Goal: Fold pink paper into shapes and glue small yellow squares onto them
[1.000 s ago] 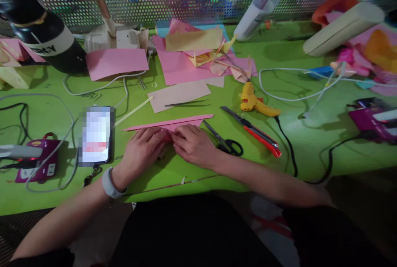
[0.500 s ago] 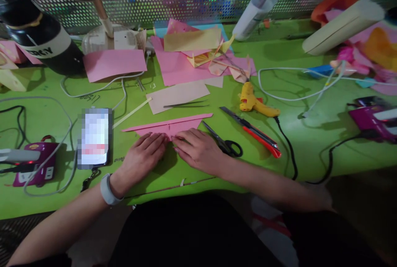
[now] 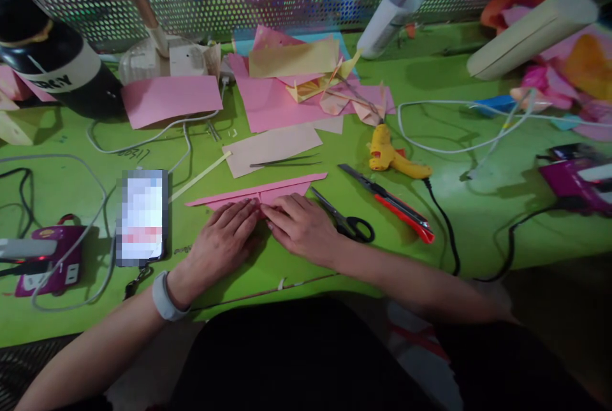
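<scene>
A folded piece of pink paper (image 3: 287, 188) lies on the green table, with a narrow band creased along its far edge. My left hand (image 3: 227, 232) presses its bent fingers on the near left part of the paper. From the right, my right hand (image 3: 301, 229) pinches the near edge, its fingertips almost touching the left ones. Both hands hide the paper's near edge. Black scissors (image 3: 351, 227) lie just beside my right hand. Tweezers (image 3: 284, 161) rest across a pale strip of paper (image 3: 272, 143) beyond the pink piece.
On the right are a red utility knife (image 3: 396, 207) and a yellow glue gun (image 3: 396, 156) with a black cord. A phone (image 3: 142, 216) lies at left, near a purple power strip (image 3: 57, 255). Pink sheets (image 3: 262, 111), a fan (image 3: 153, 41) and a dark bottle (image 3: 52, 60) stand behind.
My fingers have shifted slightly away from me over the near part of the pink paper, covering more of it. The view has moved a little; the tools lie where they were.
</scene>
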### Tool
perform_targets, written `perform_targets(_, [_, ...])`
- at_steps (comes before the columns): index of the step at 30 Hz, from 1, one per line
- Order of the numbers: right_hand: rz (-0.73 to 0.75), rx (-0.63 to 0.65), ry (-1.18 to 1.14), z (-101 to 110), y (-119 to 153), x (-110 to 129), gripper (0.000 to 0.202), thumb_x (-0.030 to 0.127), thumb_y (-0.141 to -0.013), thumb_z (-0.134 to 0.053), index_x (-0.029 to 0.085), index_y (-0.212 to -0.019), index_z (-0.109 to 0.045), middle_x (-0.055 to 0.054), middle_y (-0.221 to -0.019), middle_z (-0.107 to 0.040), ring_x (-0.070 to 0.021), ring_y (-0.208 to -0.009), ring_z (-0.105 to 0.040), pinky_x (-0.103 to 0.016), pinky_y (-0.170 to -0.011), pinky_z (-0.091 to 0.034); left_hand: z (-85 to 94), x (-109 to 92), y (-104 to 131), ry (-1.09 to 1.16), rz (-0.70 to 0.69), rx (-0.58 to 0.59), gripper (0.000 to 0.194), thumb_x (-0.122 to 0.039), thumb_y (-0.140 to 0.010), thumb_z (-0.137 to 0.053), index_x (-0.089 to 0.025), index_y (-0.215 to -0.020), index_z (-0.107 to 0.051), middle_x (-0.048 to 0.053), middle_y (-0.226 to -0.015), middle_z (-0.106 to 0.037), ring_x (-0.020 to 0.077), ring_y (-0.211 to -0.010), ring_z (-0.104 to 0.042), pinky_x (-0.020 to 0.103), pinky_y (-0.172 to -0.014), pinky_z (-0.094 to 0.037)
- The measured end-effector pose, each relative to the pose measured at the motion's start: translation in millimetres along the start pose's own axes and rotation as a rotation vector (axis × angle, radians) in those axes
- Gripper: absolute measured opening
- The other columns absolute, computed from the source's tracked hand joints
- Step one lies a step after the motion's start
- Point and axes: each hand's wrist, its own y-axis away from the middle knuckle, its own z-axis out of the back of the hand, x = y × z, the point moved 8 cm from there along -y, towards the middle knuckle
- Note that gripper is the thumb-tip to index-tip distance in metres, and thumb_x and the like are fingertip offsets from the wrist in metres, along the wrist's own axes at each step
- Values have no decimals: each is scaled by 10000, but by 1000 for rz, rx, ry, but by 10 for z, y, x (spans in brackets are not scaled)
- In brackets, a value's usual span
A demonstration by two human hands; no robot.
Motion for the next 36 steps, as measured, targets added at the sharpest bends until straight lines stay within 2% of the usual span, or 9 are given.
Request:
perform_targets(5, [-14, 5, -7, -32, 6, -10, 308, 195, -963, -509, 66, -1186, -677, -143, -1008, -669, -238, -902, -577, -394, -768, -533, 6, -3, 14, 5, -5, -14, 429, -314, -978, -535, -55, -1320, -546, 179, -1364, -622, 302, -1268, -590, 468, -1046, -504])
perform_targets(10, [-36, 22, -42, -46, 5, -46, 285, 182, -954, -520, 89, -1169, -683, -132, -994, -658, -232, -903, -579, -395, -770, -536, -18, -7, 42, 3, -20, -5, 450, -315, -990, -504, -103, -1387, -513, 149, -1372, -622, 283, -1298, -567, 466, -1107, -445])
perform_targets(14, [-33, -5, -62, -18, 6, -45, 279, 153, -952, -508, 74, -1155, -682, -138, -995, -662, -228, -900, -586, -392, -773, -544, -31, 27, 41, -38, 21, -4, 530, -433, -983, -510, -78, -1376, -524, 178, -1438, -556, 320, -1342, -511, 482, -1126, -411])
perform_targets(18, [-38, -18, -90, 5, 12, -55, 287, 147, -953, -501, 104, -1179, -672, -132, -1018, -671, -233, -917, -596, -405, -801, -547, -56, 43, 44, -74, 55, 15, 536, -486, -983, -488, -86, -1332, -566, 179, -1388, -595, 332, -1272, -556, 482, -1095, -428])
perform_targets(23, [-22, -68, -93, 84, 14, -66, 258, 138, -950, -510, 104, -1140, -682, -126, -1013, -687, -224, -917, -614, -384, -824, -552, -39, -1, 49, -103, 4, 9, 590, -474, -1006, -452, -60, -1427, -455, 173, -1396, -595, 312, -1281, -558, 477, -1094, -421])
perform_targets(25, [-25, -74, -95, 103, 15, -77, 254, 140, -951, -513, 115, -1138, -683, -123, -1018, -692, -219, -912, -619, -381, -825, -552, -33, -7, 54, -101, -18, 21, 591, -478, -1004, -459, -62, -1423, -459, 174, -1413, -581, 308, -1314, -536, 465, -1099, -418])
perform_targets(30, [13, -55, -80, 114, 24, -50, 225, 126, -944, -517, 91, -1051, -712, -130, -975, -691, -220, -891, -608, -368, -808, -540, -23, 23, 80, -107, -30, 45, 631, -537, -968, -504, -102, -1424, -483, 173, -1499, -488, 327, -1384, -462, 477, -1134, -381])
perform_targets(33, [24, -24, -23, 109, 36, -26, 235, 135, -954, -505, 86, -1053, -713, -133, -989, -693, -227, -910, -589, -370, -812, -521, -37, 48, 93, -85, -25, 59, 635, -550, -974, -479, -113, -1435, -484, 163, -1483, -512, 317, -1346, -506, 467, -1113, -405])
perform_targets(36, [22, 13, 35, 98, 50, -9, 243, 140, -954, -508, 85, -1080, -708, -132, -1021, -699, -232, -917, -574, -374, -805, -500, -64, 48, 101, -66, -53, 72, 650, -531, -999, -434, -96, -1481, -418, 153, -1477, -522, 295, -1362, -494, 450, -1121, -402])
